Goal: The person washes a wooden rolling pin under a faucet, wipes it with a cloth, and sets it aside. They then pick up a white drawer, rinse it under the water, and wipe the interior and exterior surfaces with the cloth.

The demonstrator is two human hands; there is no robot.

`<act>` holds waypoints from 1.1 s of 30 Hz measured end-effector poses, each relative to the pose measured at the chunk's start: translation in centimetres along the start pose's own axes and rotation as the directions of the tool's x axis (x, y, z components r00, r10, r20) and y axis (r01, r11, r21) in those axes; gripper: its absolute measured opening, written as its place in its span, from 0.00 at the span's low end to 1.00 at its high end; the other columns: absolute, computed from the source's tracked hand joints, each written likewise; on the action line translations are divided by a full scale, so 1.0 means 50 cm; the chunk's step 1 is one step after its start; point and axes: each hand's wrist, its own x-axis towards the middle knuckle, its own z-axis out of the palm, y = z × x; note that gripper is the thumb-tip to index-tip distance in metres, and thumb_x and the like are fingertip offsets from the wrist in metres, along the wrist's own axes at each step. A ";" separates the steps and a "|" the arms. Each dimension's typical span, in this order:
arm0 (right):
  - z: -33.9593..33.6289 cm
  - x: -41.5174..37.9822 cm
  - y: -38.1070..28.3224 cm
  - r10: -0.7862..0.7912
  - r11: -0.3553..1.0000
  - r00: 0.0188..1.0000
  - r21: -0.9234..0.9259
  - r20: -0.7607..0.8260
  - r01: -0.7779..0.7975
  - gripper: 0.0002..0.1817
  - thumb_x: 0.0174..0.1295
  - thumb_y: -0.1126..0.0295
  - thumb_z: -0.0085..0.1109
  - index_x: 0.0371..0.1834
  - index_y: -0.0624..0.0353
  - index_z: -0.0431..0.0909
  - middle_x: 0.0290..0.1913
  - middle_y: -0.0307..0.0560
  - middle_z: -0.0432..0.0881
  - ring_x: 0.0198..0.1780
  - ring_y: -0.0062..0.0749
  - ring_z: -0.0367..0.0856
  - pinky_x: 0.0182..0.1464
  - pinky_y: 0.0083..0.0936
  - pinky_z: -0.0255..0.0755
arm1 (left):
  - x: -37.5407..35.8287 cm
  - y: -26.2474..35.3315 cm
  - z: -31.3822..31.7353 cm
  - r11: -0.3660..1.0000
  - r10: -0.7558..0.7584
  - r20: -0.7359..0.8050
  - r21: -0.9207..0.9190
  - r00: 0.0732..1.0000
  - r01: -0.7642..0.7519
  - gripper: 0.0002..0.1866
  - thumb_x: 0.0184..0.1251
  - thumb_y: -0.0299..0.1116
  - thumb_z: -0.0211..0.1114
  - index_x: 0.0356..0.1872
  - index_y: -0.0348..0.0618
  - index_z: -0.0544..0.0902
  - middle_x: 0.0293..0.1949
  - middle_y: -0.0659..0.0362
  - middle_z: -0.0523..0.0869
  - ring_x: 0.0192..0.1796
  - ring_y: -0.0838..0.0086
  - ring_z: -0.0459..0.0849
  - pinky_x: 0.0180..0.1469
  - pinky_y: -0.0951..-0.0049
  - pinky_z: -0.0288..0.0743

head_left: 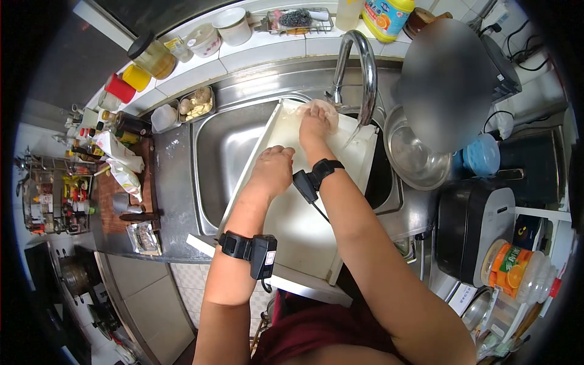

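A white drawer [316, 243] lies tilted across the sink, its near end sticking out past the counter edge. My right hand [315, 126] presses a pale, wet-looking cloth [330, 112] against the drawer's far end, fingers over it. On the drawer's left side wall rests my left hand [274, 170], its fingers curled and their tips partly hidden. Water runs in a thin stream from the chrome tap [368, 67] into the drawer's right side. Each wrist wears a black strap with a small device.
Left of the drawer shows the steel sink basin [228, 146]. A metal bowl [413, 152] stands at the right. Jars and a yellow detergent bottle [387, 18] line the back ledge. Bottles and a cutting board [118, 201] occupy the left counter; a black appliance [468, 231] stands at the right.
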 end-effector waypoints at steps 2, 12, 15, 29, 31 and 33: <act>0.001 0.009 -0.014 -0.032 0.999 0.999 0.027 0.018 0.031 0.23 0.64 0.70 0.43 0.64 0.60 0.65 0.70 0.47 0.58 0.71 0.42 0.54 0.67 0.38 0.54 | 0.001 0.004 -0.004 1.000 -0.002 -0.014 0.010 1.000 0.002 0.14 0.65 0.27 0.52 0.50 0.40 0.77 0.50 0.48 0.79 0.56 0.54 0.74 0.59 0.61 0.67; -0.045 0.044 -0.081 -0.271 0.958 0.944 -0.044 0.190 0.284 0.25 0.69 0.66 0.35 0.69 0.53 0.57 0.70 0.44 0.59 0.71 0.38 0.56 0.66 0.34 0.58 | -0.004 -0.019 -0.001 1.000 0.011 -0.129 -0.004 0.992 -0.011 0.14 0.62 0.25 0.52 0.49 0.39 0.78 0.48 0.48 0.80 0.53 0.53 0.76 0.57 0.61 0.68; -0.072 0.040 -0.072 -0.192 0.981 0.949 0.042 0.249 0.188 0.26 0.67 0.68 0.38 0.70 0.52 0.56 0.71 0.41 0.57 0.72 0.38 0.53 0.67 0.37 0.54 | -0.006 -0.022 0.002 1.000 0.011 -0.142 0.003 0.990 -0.011 0.14 0.62 0.25 0.52 0.48 0.39 0.78 0.46 0.48 0.81 0.52 0.52 0.77 0.57 0.60 0.69; -0.066 -0.050 0.091 0.119 0.973 0.993 -0.195 -0.010 -0.119 0.23 0.65 0.70 0.41 0.64 0.59 0.63 0.67 0.45 0.62 0.68 0.42 0.58 0.66 0.35 0.57 | -0.013 -0.016 -0.010 1.000 0.000 -0.145 0.016 0.989 0.002 0.14 0.63 0.26 0.52 0.48 0.39 0.78 0.47 0.48 0.80 0.54 0.54 0.76 0.58 0.62 0.68; -0.051 -0.043 0.094 0.090 0.981 0.996 -0.169 -0.025 -0.093 0.22 0.66 0.70 0.41 0.64 0.59 0.64 0.67 0.46 0.62 0.68 0.43 0.58 0.66 0.35 0.57 | -0.016 -0.014 -0.012 1.000 0.000 -0.143 0.003 0.990 0.000 0.14 0.63 0.26 0.52 0.48 0.39 0.78 0.47 0.48 0.80 0.54 0.54 0.76 0.58 0.62 0.67; -0.043 -0.024 0.095 0.039 0.994 0.998 -0.105 -0.042 -0.043 0.22 0.66 0.70 0.40 0.63 0.58 0.65 0.66 0.47 0.62 0.67 0.44 0.58 0.66 0.36 0.58 | -0.018 -0.012 -0.011 1.000 -0.001 -0.143 -0.015 0.990 -0.001 0.16 0.58 0.24 0.51 0.48 0.38 0.78 0.46 0.47 0.80 0.54 0.55 0.76 0.60 0.62 0.65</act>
